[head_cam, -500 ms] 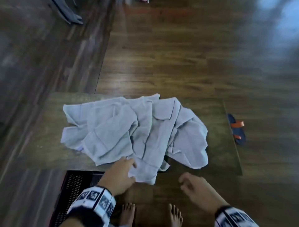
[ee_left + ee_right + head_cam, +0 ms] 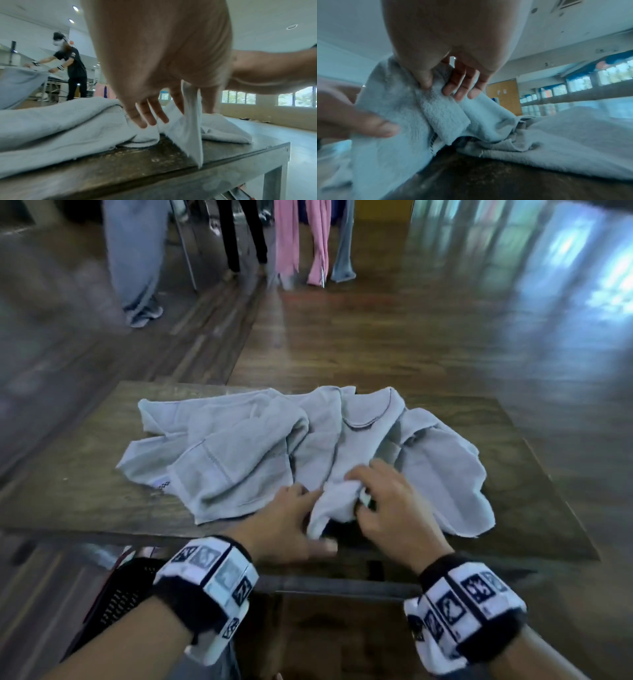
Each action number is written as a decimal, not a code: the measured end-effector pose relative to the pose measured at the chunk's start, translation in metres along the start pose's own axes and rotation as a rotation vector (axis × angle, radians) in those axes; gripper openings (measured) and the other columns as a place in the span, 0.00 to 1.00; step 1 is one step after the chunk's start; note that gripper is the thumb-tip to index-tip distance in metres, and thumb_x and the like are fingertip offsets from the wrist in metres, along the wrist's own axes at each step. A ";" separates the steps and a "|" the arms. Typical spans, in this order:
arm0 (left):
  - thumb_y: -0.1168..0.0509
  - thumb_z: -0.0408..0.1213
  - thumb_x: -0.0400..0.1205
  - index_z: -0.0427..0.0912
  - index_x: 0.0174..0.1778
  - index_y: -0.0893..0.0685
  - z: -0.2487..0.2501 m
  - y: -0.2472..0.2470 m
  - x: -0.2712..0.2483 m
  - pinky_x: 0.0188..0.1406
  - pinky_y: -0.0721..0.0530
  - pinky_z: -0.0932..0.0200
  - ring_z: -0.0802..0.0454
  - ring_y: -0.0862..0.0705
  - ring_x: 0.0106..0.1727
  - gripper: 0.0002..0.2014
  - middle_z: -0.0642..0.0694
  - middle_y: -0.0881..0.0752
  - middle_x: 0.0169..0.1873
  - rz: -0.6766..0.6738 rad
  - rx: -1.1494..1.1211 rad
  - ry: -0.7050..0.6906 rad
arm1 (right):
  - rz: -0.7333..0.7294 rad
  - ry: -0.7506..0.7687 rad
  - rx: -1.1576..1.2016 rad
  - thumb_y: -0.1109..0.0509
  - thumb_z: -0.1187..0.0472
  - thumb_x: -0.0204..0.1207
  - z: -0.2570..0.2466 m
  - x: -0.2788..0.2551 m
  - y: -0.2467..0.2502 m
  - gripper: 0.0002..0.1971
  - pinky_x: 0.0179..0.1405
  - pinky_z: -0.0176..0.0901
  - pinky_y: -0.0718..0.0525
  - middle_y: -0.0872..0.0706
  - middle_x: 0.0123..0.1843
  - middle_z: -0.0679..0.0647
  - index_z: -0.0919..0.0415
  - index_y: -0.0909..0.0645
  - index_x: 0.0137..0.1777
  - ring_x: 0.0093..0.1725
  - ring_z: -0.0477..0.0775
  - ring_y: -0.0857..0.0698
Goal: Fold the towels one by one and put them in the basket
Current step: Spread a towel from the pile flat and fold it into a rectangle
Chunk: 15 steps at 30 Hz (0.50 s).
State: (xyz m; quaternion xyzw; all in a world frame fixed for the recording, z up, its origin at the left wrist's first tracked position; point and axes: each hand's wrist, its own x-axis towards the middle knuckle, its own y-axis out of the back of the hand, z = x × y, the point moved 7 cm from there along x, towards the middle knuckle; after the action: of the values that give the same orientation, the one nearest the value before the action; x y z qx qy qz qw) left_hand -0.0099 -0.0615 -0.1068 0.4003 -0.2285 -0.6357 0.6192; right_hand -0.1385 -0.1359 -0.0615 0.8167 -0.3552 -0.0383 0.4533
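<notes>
A heap of light grey towels (image 2: 239, 460) lies crumpled on a dark wooden table (image 2: 85, 474). At its near edge one towel's fold (image 2: 334, 501) is raised between my hands. My left hand (image 2: 294, 518) holds it from the left, thumb under the hanging corner; in the left wrist view the towel strip (image 2: 188, 128) runs up between thumb and fingers (image 2: 147, 116). My right hand (image 2: 363, 494) pinches the same fold from the right; the right wrist view shows its thumb and fingers (image 2: 458, 93) clamped on a rolled hem (image 2: 443, 116). A black mesh basket (image 2: 120, 597) sits on the floor, lower left.
The table's near edge (image 2: 342, 563) is just under my wrists. Garments hang on a rack (image 2: 294, 237) beyond the table. Another person (image 2: 73, 67) works at a far table in the left wrist view. Wooden floor surrounds the table.
My right hand moved forward from the table's front onto the pile and took hold of the towel fold. My left hand shifted right and gripped it too. The head view tilted up.
</notes>
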 end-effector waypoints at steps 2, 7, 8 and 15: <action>0.30 0.39 0.80 0.40 0.44 0.18 0.024 0.022 -0.015 0.46 0.21 0.46 0.45 0.18 0.44 0.06 0.36 0.17 0.39 0.192 -0.226 -0.069 | 0.106 -0.056 0.159 0.32 0.66 0.74 -0.013 -0.005 0.028 0.12 0.51 0.46 0.19 0.17 0.51 0.51 0.55 0.20 0.55 0.51 0.52 0.18; 0.40 0.26 0.85 0.27 0.42 0.20 0.066 0.075 -0.056 0.37 0.28 0.57 0.55 0.27 0.36 0.08 0.42 0.24 0.33 0.432 -0.565 -0.107 | 0.286 -0.181 0.348 0.32 0.70 0.79 -0.029 -0.022 0.087 0.10 0.37 0.23 0.22 0.17 0.41 0.43 0.53 0.21 0.49 0.41 0.34 0.17; 0.40 0.29 0.86 0.29 0.42 0.20 0.076 0.088 -0.065 0.36 0.26 0.56 0.55 0.25 0.35 0.09 0.44 0.22 0.33 0.479 -0.580 -0.130 | 0.317 -0.198 0.396 0.30 0.67 0.81 -0.032 -0.029 0.096 0.08 0.36 0.25 0.20 0.16 0.40 0.46 0.53 0.21 0.47 0.40 0.35 0.16; 0.40 0.44 0.89 0.36 0.57 0.16 0.133 0.124 -0.106 0.61 0.20 0.32 0.37 0.16 0.51 0.15 0.27 0.16 0.54 0.558 -0.682 -0.240 | 0.306 -0.260 0.611 0.19 0.51 0.73 -0.054 -0.061 0.128 0.20 0.47 0.54 0.07 0.10 0.53 0.56 0.60 0.21 0.57 0.54 0.55 0.08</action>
State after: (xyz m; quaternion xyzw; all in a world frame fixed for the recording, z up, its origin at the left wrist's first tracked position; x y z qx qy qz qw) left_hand -0.0496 -0.0024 0.0916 0.0201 -0.1751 -0.5253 0.8325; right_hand -0.2328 -0.1025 0.0525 0.8400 -0.5231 0.0341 0.1400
